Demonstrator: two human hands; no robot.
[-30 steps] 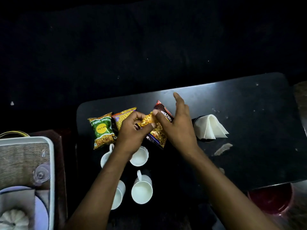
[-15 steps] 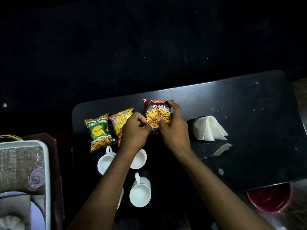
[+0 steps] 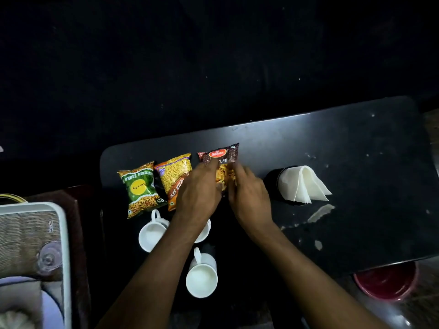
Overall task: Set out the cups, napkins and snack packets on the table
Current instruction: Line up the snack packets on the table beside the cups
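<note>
While the dark-red crinkly foil snack packet (image 3: 222, 162) is being flattened onto the black surface (image 3: 356, 148), its light, slippery sides are being pinched by the fingers (image 3: 234, 169) of both hands.

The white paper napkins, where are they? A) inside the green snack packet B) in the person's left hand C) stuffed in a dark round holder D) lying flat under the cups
C: the white paper napkins stick out of a dark round holder standing on the black table, to the right of both hands, which are on the brown snack packet.
</note>
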